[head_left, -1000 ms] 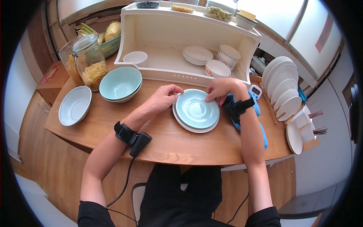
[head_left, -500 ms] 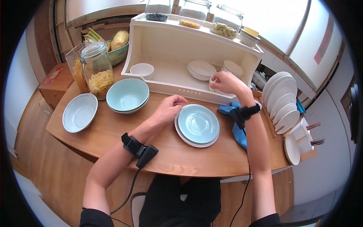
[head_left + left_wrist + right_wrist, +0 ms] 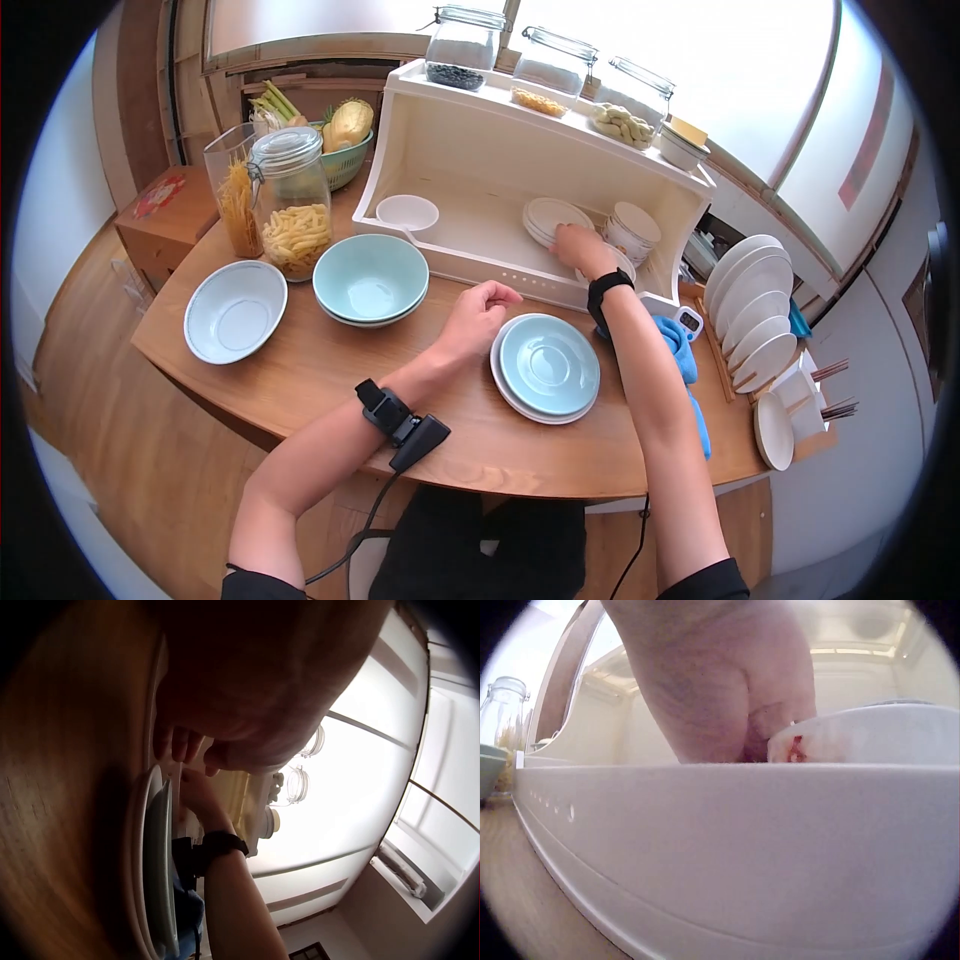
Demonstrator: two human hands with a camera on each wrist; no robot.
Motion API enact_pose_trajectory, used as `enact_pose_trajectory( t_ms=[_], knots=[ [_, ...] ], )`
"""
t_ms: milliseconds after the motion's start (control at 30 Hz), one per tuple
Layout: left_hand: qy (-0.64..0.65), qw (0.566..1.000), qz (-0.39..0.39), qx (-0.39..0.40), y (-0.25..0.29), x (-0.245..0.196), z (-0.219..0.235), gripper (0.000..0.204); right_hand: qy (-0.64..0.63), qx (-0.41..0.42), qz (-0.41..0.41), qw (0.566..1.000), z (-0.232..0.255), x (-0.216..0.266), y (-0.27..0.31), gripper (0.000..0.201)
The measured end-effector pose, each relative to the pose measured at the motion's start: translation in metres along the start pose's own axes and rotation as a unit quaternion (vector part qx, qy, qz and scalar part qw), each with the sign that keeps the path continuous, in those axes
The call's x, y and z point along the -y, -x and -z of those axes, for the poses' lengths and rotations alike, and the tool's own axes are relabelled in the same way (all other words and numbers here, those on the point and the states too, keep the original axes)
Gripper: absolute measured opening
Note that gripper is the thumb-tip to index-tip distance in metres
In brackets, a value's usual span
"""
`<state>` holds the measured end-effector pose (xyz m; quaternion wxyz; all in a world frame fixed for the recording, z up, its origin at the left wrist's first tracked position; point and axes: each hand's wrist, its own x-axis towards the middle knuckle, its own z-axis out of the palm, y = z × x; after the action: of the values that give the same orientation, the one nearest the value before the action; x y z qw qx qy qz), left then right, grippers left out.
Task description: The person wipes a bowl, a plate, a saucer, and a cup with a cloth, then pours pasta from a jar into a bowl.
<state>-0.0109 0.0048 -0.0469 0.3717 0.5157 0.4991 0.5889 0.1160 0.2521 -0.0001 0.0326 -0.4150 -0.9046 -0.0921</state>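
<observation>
Head view: stacked white plates (image 3: pixel 553 211) beyond right grip (image 3: pixel 584 250), contact unclear.

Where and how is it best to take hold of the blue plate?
Probably by the right rim of the blue plate, coming from the right: thumb on top, fingers beneath. It rests on a white plate that peeks out on the left and near sides but hardly on the right, so fingers should slip under the rim more easily there.
</observation>
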Motion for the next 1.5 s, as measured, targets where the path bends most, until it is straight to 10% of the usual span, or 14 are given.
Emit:
enact_pose_trajectory(
  t_ms=[300,600,733,933,1067,1167,1400,1500],
  knots=[
    [0.007,1.000,-0.024,-0.009,-0.001,-0.003,0.000,0.026,0.150,-0.104,0.091,0.979,0.020,0.013,0.006,0.020],
    [0.219,0.975,0.004,-0.025,0.003,-0.021,0.001,0.035,0.003,-0.169,0.070,0.983,0.093,0.029,0.087,0.013],
    [0.409,0.908,0.064,0.063,0.007,-0.036,-0.001,0.068,-0.062,-0.287,0.241,0.925,0.087,0.026,0.136,0.012],
    [0.381,0.916,0.066,0.104,0.011,-0.023,-0.002,0.039,0.029,-0.251,0.360,0.898,0.105,0.034,0.192,0.031],
    [0.366,0.922,0.071,0.102,0.014,-0.026,-0.006,0.038,-0.160,-0.186,0.149,0.958,0.117,-0.013,0.200,0.037],
    [0.365,0.926,0.059,0.081,0.014,-0.027,-0.006,0.037,-0.104,0.015,-0.097,0.990,0.134,-0.033,0.207,0.049],
    [0.351,0.932,0.044,0.082,0.016,-0.030,-0.006,0.037,-0.030,0.189,-0.039,0.981,0.065,-0.040,0.174,0.042],
    [0.335,0.937,0.036,0.095,0.017,-0.035,-0.005,0.038,-0.117,0.058,-0.080,0.988,0.083,-0.057,0.172,0.030]
  ],
)
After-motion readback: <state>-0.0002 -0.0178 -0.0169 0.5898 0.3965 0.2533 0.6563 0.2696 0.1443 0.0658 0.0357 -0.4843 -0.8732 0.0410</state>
